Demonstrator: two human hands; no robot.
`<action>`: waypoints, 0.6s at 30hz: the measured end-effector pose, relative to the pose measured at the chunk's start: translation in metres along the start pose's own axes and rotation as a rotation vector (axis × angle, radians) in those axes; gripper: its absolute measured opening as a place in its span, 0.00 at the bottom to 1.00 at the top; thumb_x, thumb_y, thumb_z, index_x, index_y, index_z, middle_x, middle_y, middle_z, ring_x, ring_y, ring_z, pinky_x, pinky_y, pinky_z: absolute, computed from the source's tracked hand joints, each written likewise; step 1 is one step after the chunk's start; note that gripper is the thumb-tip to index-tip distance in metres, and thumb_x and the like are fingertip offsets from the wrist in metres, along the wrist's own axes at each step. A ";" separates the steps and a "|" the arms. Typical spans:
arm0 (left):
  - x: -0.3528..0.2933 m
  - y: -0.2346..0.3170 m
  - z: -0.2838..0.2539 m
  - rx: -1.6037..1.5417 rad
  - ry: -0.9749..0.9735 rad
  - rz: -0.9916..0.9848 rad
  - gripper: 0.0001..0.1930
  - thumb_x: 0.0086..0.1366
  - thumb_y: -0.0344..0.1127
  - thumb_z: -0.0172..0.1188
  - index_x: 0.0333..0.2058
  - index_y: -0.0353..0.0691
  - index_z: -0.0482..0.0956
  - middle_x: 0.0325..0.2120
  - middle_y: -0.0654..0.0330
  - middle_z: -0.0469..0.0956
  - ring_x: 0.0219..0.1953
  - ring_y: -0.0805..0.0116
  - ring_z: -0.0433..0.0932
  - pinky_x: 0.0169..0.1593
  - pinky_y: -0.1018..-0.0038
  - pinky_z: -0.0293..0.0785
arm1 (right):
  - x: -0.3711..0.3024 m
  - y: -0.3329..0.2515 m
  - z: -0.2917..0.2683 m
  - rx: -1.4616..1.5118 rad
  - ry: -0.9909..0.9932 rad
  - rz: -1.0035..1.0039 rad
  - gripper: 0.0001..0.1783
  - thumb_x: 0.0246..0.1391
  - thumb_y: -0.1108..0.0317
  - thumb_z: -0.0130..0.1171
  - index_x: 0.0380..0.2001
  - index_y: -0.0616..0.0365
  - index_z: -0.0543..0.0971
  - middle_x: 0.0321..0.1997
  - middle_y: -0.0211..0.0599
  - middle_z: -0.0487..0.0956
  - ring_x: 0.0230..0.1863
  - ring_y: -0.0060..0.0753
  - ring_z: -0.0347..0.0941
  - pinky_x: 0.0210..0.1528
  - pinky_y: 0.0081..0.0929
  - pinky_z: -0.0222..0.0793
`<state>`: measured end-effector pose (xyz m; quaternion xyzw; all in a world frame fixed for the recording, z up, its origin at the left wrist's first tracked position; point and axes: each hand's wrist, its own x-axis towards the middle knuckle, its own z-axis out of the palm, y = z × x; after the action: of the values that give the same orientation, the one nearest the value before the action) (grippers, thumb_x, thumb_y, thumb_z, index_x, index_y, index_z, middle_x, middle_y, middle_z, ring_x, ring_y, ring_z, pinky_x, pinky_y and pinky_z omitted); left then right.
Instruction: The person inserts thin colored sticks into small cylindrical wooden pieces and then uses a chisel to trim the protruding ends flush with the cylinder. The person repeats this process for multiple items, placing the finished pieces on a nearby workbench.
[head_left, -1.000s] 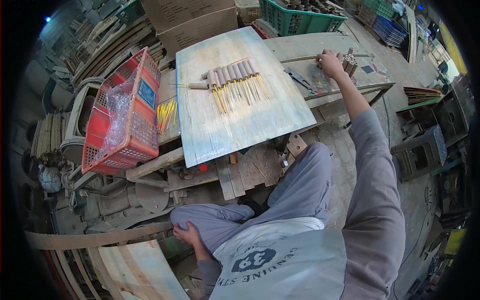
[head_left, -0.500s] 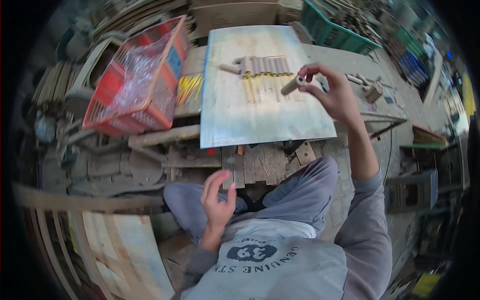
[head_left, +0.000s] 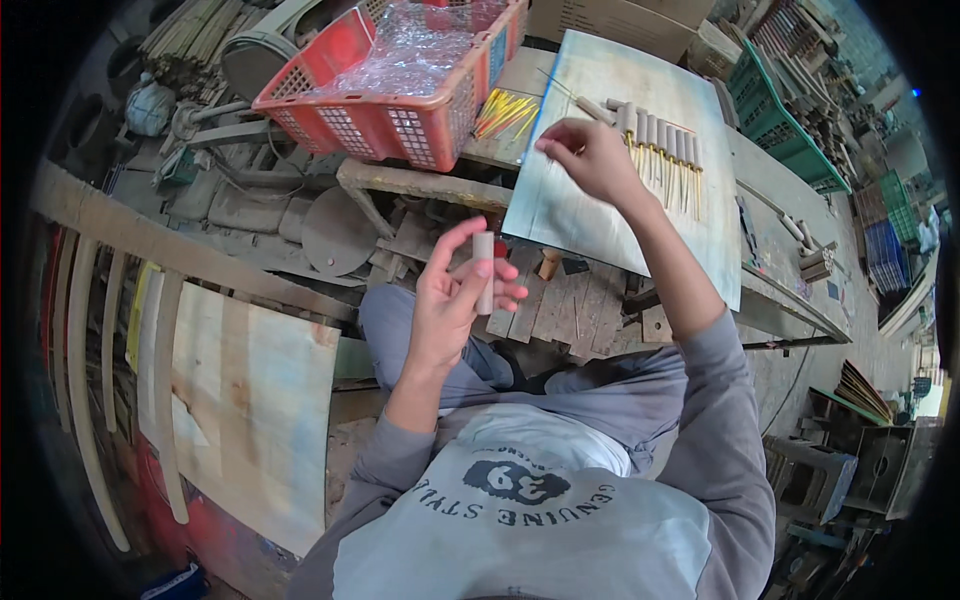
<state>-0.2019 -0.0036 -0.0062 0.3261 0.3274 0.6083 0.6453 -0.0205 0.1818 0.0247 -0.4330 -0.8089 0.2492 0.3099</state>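
My left hand (head_left: 448,305), raised above my lap, grips a short greyish-brown tube (head_left: 484,270) upright between thumb and fingers. My right hand (head_left: 595,160) is over the board's left side, fingers curled and fingertips close together; whether anything is in them is hidden. Beside it on the pale board (head_left: 590,220) lies a row of similar tubes (head_left: 655,130) with thin yellowish sticks (head_left: 680,185) projecting from their near ends. One more tube (head_left: 595,108) lies at a slant left of the row. A loose bundle of yellow and red sticks (head_left: 507,112) rests left of the board.
A red plastic crate (head_left: 430,130) filled with clear plastic wrap stands at the back left. Green crates (head_left: 790,120) sit at the far right. More tubes (head_left: 815,262) lie on the bench to the right. A wooden chair back (head_left: 200,235) is at my left.
The tube has passed from my right hand to my left, which has closed on it. My right hand has moved left across the board. The view has turned left.
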 end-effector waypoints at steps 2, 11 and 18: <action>-0.011 -0.001 -0.010 -0.006 0.024 0.005 0.22 0.68 0.33 0.52 0.58 0.43 0.58 0.33 0.51 0.77 0.33 0.58 0.82 0.33 0.70 0.80 | 0.034 0.026 0.021 -0.197 0.095 -0.019 0.08 0.48 0.69 0.61 0.31 0.61 0.83 0.29 0.46 0.81 0.30 0.43 0.79 0.37 0.33 0.73; -0.032 0.006 -0.023 0.014 0.117 0.097 0.18 0.67 0.32 0.53 0.53 0.43 0.59 0.32 0.48 0.79 0.30 0.61 0.82 0.32 0.70 0.79 | 0.097 0.070 0.084 -0.609 -0.161 -0.212 0.12 0.44 0.71 0.54 0.32 0.46 0.83 0.35 0.33 0.80 0.44 0.36 0.75 0.48 0.44 0.64; -0.036 0.003 -0.035 0.043 0.133 0.112 0.19 0.67 0.32 0.54 0.53 0.43 0.59 0.33 0.48 0.79 0.29 0.64 0.81 0.33 0.70 0.79 | 0.106 0.085 0.074 -0.572 -0.228 -0.392 0.08 0.45 0.71 0.55 0.30 0.49 0.80 0.35 0.30 0.77 0.44 0.36 0.73 0.47 0.39 0.59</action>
<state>-0.2342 -0.0385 -0.0230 0.3165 0.3637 0.6566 0.5801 -0.0727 0.3055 -0.0527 -0.3081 -0.9429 -0.0046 0.1262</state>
